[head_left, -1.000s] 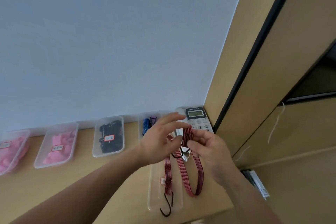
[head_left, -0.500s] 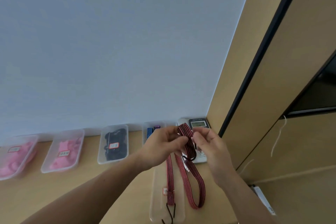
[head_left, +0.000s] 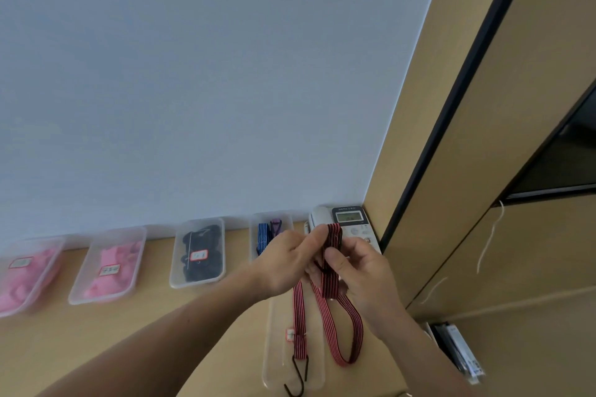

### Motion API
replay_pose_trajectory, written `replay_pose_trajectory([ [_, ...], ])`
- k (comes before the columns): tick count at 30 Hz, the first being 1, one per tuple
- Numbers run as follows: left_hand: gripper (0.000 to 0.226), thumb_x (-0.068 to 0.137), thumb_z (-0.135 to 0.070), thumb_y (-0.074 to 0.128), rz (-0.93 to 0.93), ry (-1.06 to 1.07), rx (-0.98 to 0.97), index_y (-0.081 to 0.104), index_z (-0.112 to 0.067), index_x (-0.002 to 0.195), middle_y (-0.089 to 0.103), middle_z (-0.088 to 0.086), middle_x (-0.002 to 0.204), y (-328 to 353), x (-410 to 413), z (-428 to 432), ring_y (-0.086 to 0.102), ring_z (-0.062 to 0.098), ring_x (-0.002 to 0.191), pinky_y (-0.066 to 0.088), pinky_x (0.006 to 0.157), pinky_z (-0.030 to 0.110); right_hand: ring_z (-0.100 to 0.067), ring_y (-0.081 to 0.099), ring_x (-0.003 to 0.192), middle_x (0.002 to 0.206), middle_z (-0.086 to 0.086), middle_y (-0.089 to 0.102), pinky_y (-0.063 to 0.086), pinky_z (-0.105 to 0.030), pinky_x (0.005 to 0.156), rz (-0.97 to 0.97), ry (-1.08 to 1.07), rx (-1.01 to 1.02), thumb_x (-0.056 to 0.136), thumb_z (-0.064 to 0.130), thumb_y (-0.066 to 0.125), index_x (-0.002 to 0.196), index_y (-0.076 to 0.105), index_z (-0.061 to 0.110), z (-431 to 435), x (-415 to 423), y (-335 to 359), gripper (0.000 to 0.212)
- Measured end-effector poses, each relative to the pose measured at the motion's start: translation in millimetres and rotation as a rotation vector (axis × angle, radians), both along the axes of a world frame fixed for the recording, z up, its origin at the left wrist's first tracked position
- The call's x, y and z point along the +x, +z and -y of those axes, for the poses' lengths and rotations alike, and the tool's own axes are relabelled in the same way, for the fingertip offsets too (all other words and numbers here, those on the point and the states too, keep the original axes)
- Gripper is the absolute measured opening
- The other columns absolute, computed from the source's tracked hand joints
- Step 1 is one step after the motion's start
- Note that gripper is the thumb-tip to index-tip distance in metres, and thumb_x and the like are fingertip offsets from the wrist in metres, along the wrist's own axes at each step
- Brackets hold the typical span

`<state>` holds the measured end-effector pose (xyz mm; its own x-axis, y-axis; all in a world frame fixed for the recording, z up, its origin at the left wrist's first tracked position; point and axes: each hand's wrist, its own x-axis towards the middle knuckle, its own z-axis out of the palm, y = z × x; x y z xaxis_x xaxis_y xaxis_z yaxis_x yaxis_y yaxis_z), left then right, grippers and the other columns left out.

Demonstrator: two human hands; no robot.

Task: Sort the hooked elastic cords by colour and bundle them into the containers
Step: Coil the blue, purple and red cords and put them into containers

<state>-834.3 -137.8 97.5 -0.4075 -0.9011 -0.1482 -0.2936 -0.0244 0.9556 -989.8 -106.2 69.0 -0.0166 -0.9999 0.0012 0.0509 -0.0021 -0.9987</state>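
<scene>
Where a second ago the left hand's fingers stood spread beside it, the red-and-black striped cord (head_left: 329,271) is now pinched at its top fold by the left hand (head_left: 287,263), fingers curled onto the webbing. The right hand (head_left: 366,272) clamps the stacked folds lower down, thumb flat on the front, fingers wrapped behind. The fold sits higher and tighter than before. Judgement: bundling is under way, another turn gathered, not finished.

Below the hands one strand drops straight to a black hook (head_left: 298,377); a second length hangs as a long open loop. Both dangle over or just beside the long clear container (head_left: 269,361) on the tan surface (head_left: 161,332); contact with it cannot be told.

Cord: flat woven elastic, fine lengthwise stripes, limp. Hook: thin wire, J-shaped, rigid. Container: translucent plastic, shallow, rounded corners, small label.

Further out along the wall: a tub of blue and purple cords (head_left: 269,230), a tub of black cords (head_left: 198,255), two tubs of pink (head_left: 108,264). A desk telephone (head_left: 351,221) sits in the corner behind the hands.
</scene>
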Motion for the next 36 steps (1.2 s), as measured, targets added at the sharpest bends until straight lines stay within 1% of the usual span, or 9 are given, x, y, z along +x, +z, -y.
replay_pose_trajectory([
  [3,0.064,0.098,-0.057,0.039,0.213,0.042,-0.169,0.068,-0.009,0.067,0.071,0.004,0.064,-2.5,2.7,4.8,0.066,0.012,0.061,0.047,0.062,0.024,-0.041,0.066,0.084,0.086,-0.021,0.068,0.057,-0.051,0.075,-0.001,-0.008,-0.005,0.084,0.028,0.072,0.089,0.067,0.008,2.2,-0.2,-5.4,0.021],
  [5,0.045,0.092,-0.053,0.051,0.257,0.121,-0.274,0.067,-0.015,0.073,0.07,-0.001,0.068,-4.2,7.4,9.9,0.06,0.009,0.061,0.048,0.065,0.031,-0.03,0.069,0.075,0.079,-0.015,0.072,0.058,-0.041,0.07,0.027,0.002,0.025,0.086,0.017,0.069,0.09,0.065,-0.002,4.1,-1.1,-4.1,0.019],
  [7,0.019,0.093,-0.036,0.062,0.139,0.11,-0.25,0.072,-0.02,0.092,0.072,-0.009,0.081,-0.3,9.5,11.9,0.062,0.004,0.072,0.049,0.07,0.023,-0.022,0.068,0.07,0.074,-0.01,0.072,0.055,-0.036,0.068,0.038,0.027,0.054,0.082,0.019,0.07,0.087,0.064,-0.003,5.3,0.0,-2.8,0.024],
  [10,0.018,0.097,-0.016,0.059,-0.013,0.055,-0.117,0.073,-0.011,0.107,0.07,-0.019,0.075,2.6,9.1,12.5,0.06,-0.008,0.067,0.043,0.065,0.01,-0.027,0.064,0.065,0.073,-0.014,0.07,0.052,-0.041,0.066,0.091,0.058,0.084,0.076,0.032,0.069,0.087,0.062,-0.002,5.2,3.4,-2.9,0.036],
  [14,0.019,0.099,-0.018,0.056,-0.122,0.254,-0.068,0.072,-0.008,0.097,0.074,-0.003,0.073,-0.4,6.3,17.4,0.064,0.004,0.06,0.047,0.06,0.024,-0.025,0.059,0.062,0.074,-0.018,0.067,0.051,-0.032,0.061,0.153,0.137,0.095,0.092,0.014,0.058,0.099,0.059,-0.006,3.5,4.7,-3.2,0.021],
  [20,0.019,0.097,-0.016,0.058,-0.237,0.347,0.005,0.071,-0.002,0.098,0.076,0.008,0.081,-5.8,-0.4,20.0,0.069,0.016,0.069,0.05,0.053,0.022,-0.017,0.052,0.05,0.072,-0.014,0.07,0.046,-0.027,0.053,-0.022,0.085,0.042,0.095,0.009,0.057,0.089,0.065,0.003,4.6,4.8,-8.3,0.012],
  [27,0.019,0.098,-0.007,0.052,-0.365,0.175,0.157,0.07,-0.001,0.103,0.074,0.016,0.102,-12.2,0.7,19.6,0.067,0.026,0.09,0.051,0.092,0.046,-0.011,0.05,0.044,0.066,-0.01,0.07,0.044,-0.023,0.046,-0.087,0.014,0.013,0.097,0.015,0.054,0.084,0.067,0.005,3.7,7.7,-11.5,0.02],
  [32,0.019,0.098,-0.009,0.053,-0.35,0.21,0.127,0.069,0.0,0.103,0.075,0.015,0.099,-14.8,0.3,20.8,0.068,0.017,0.079,0.055,0.071,0.026,-0.016,0.054,0.045,0.061,-0.01,0.068,0.046,-0.023,0.046,-0.162,-0.004,0.011,0.095,0.025,0.056,0.077,0.066,0.007,3.5,8.7,-12.7,0.028],
  [36,0.015,0.098,-0.009,0.056,-0.216,0.191,-0.032,0.069,-0.006,0.104,0.076,0.008,0.092,-20.5,2.1,21.4,0.067,0.011,0.077,0.052,0.071,0.026,-0.022,0.055,0.044,0.055,-0.012,0.065,0.046,-0.03,0.048,-0.197,-0.015,0.068,0.092,0.037,0.057,0.07,0.063,-0.003,4.7,7.8,-13.5,0.046],
])
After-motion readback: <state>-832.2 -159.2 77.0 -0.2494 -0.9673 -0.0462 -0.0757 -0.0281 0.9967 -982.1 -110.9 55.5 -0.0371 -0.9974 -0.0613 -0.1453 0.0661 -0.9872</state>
